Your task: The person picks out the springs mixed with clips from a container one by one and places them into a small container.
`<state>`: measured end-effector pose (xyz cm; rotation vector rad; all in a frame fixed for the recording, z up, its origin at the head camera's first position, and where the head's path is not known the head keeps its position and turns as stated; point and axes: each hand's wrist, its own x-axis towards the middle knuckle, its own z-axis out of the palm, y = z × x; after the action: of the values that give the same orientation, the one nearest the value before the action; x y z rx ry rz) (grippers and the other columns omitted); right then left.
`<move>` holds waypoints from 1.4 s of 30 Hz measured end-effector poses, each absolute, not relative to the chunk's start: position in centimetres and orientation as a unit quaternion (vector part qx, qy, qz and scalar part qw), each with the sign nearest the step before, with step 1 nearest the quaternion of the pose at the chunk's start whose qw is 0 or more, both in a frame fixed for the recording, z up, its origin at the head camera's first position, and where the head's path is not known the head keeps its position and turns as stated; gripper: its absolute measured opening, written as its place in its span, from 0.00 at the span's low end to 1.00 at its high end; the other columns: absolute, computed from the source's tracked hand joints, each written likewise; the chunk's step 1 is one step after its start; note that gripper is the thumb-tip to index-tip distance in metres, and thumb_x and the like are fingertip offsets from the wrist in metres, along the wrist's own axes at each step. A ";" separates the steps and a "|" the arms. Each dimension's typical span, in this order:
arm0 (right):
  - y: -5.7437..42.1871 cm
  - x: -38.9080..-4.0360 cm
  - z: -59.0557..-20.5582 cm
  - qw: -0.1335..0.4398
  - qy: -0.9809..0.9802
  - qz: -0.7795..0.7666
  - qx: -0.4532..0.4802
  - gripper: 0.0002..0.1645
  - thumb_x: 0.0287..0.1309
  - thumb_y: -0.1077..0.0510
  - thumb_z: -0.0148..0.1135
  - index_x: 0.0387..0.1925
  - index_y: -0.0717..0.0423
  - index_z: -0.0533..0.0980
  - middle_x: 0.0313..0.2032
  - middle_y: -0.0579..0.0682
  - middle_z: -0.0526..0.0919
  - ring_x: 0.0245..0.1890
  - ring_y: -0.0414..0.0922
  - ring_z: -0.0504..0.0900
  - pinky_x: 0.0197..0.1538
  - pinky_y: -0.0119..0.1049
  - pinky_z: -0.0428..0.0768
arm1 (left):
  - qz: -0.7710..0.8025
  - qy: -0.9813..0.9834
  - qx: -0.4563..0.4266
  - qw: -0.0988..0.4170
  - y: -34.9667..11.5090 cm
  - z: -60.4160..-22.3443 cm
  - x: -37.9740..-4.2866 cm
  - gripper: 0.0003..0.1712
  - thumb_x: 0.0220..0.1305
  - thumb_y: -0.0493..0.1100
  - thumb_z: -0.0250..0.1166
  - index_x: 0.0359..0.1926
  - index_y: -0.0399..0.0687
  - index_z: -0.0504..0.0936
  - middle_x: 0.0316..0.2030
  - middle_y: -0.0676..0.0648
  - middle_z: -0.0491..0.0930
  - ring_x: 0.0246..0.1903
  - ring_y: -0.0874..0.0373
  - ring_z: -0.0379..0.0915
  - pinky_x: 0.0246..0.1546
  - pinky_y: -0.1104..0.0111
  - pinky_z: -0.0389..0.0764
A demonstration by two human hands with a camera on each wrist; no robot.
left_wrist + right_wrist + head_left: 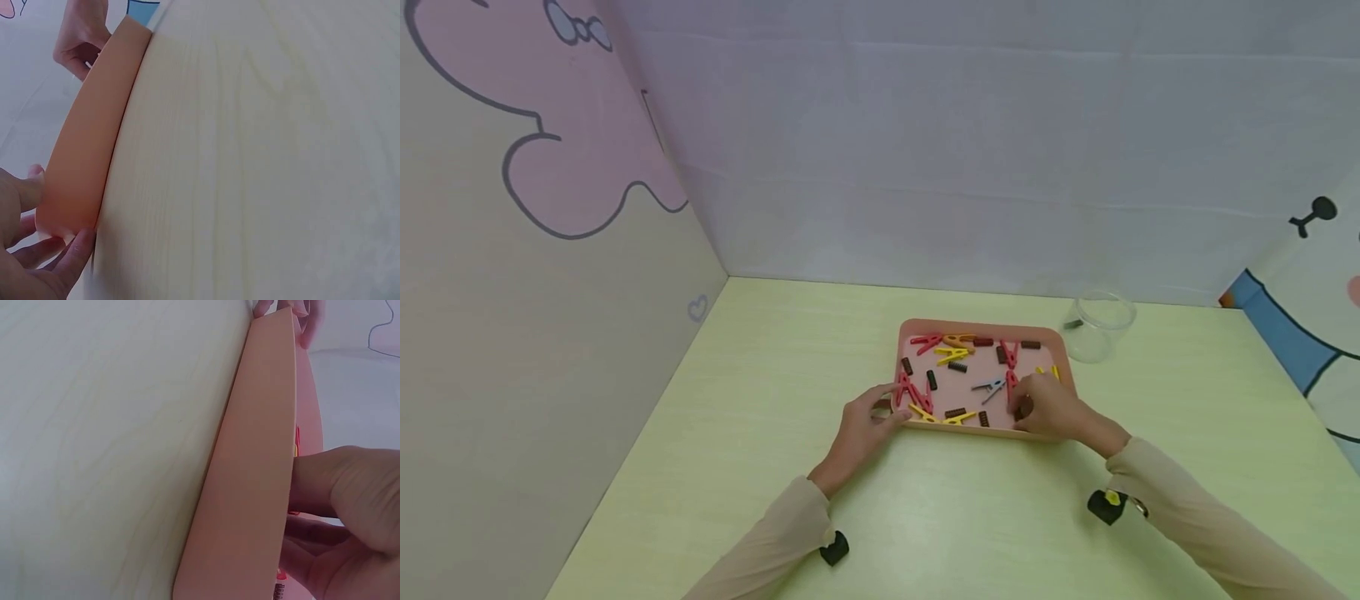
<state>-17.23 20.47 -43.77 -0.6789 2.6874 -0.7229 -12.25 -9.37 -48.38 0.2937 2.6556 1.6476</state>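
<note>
A pink tray (951,392) holds red, yellow and blue-grey clothespins and several small dark ribbed pieces. My left hand (867,425) grips its front left corner, with the thumb on the rim and the fingers along the outer wall (94,144). Inside the right front part of the tray, my right hand (1048,406) reaches down with bent fingers. A red clothespin (1011,385) lies right beside those fingers. Behind the tray wall in the right wrist view, the fingertips are hidden, and I cannot tell whether they pinch a dark piece.
Behind the tray's right corner stands a clear plastic jar (1093,333), with a dark piece (1072,323) showing in it. The pale wooden table (760,375) meets a white cloth wall (887,167) at the back and a printed panel (550,333) on the left.
</note>
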 end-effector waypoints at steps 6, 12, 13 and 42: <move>21.0 -17.1 -43.7 0.127 0.923 -0.277 -0.237 0.07 0.44 0.65 0.73 0.28 0.58 0.82 0.24 0.47 0.77 0.26 0.43 0.72 0.28 0.33 0.73 | 0.523 0.848 0.086 0.009 -9.3 -48.4 -12.2 0.29 0.61 0.50 0.65 0.61 0.45 0.74 0.56 0.46 0.74 0.48 0.53 0.75 0.41 0.68 0.80; 21.8 -16.9 -43.5 0.090 0.906 -0.312 -0.269 0.07 0.43 0.69 0.71 0.28 0.61 0.82 0.28 0.48 0.80 0.28 0.44 0.75 0.30 0.33 0.77 | 0.522 0.849 0.079 0.011 -9.3 -48.4 -12.1 0.29 0.60 0.49 0.66 0.61 0.47 0.74 0.57 0.47 0.73 0.49 0.53 0.74 0.42 0.68 0.79; 21.9 -16.8 -43.4 0.085 0.904 -0.316 -0.274 0.07 0.43 0.69 0.71 0.28 0.61 0.83 0.28 0.48 0.81 0.29 0.44 0.76 0.30 0.33 0.78 | 0.523 0.848 0.078 0.011 -9.3 -48.4 -12.1 0.29 0.60 0.49 0.66 0.61 0.47 0.74 0.57 0.47 0.73 0.49 0.53 0.74 0.42 0.68 0.79; 24.0 -16.6 -40.6 0.020 0.898 -0.354 -0.263 0.07 0.44 0.68 0.72 0.30 0.61 0.84 0.36 0.53 0.85 0.36 0.49 0.82 0.35 0.37 0.82 | 0.523 0.848 0.079 0.009 -9.4 -48.3 -12.4 0.27 0.60 0.48 0.66 0.60 0.46 0.74 0.58 0.46 0.73 0.49 0.51 0.75 0.41 0.67 0.80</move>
<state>-16.60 24.02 -40.61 -0.8144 2.7842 -1.0971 -12.42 -9.35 -48.27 0.2467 2.6501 1.6348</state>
